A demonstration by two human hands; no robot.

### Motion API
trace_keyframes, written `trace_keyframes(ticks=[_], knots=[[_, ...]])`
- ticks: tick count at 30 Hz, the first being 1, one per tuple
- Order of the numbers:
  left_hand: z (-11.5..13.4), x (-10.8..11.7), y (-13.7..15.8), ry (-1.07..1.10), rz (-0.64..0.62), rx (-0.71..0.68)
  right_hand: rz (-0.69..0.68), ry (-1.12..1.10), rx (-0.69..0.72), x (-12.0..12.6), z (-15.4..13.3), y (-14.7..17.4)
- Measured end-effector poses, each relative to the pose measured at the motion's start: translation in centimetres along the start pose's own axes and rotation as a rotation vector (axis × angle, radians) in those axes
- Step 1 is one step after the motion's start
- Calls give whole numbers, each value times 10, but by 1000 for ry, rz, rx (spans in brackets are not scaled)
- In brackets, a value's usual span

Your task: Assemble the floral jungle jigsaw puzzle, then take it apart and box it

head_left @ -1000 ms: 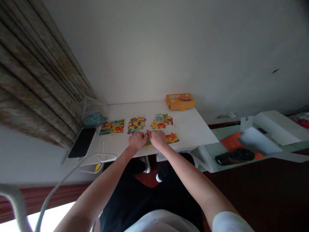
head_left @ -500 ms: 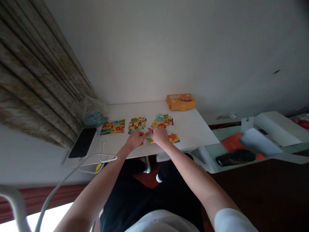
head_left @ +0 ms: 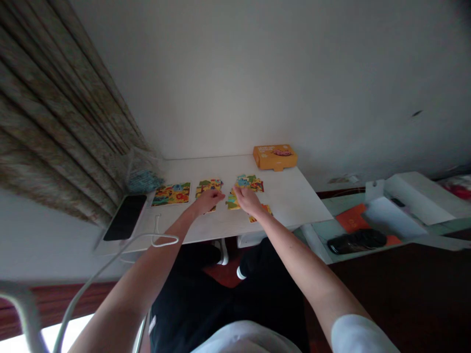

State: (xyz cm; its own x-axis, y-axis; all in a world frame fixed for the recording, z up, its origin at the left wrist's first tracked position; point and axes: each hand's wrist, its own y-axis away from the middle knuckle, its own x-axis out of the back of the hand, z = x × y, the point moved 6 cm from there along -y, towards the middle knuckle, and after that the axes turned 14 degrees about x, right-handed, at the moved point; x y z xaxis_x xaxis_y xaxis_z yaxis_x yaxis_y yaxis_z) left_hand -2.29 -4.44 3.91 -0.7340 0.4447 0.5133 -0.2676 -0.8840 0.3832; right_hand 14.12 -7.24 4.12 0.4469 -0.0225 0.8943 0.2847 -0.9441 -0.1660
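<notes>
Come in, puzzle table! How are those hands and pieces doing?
Left hand at one puzzle cluster; right hand at another cluster. Grips unclear. Hands partly hide both clusters.

Free tabletop (head_left: 294, 198) beside puzzle pieces (head_left: 255, 184), box (head_left: 275, 158) behind

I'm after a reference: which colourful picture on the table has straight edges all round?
The leftmost picture card, beside the black phone: its outline is a plain rectangle, while the puzzle sections to its right show jagged edges.
</notes>
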Motion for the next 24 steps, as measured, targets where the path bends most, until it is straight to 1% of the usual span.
trace_keyframes(ticks=[2,5,7,9,11,15,20,22,24], knots=[[5,-5,0,24,-35,1,15,-23,19,1,-1,-5],[7,-21,6,87,-147,68,29,-26,39,3,-5,-8],[6,-28,11,147,-183,91,20,4,45,6,-8,-5],[7,-29,14,205,-156,78,-2,63,58,9,-12,0],[6,-27,16,236,-100,66,-35,123,76,12,-16,4],[5,-24,18,230,-63,60,-97,185,111,16,-25,7],[5,-17,25,210,-12,61,-164,236,211,16,-37,6],[4,-16,27,227,-6,76,-198,259,226,15,-37,6],[1,-13,28,245,15,103,-236,273,194,14,-31,5]])
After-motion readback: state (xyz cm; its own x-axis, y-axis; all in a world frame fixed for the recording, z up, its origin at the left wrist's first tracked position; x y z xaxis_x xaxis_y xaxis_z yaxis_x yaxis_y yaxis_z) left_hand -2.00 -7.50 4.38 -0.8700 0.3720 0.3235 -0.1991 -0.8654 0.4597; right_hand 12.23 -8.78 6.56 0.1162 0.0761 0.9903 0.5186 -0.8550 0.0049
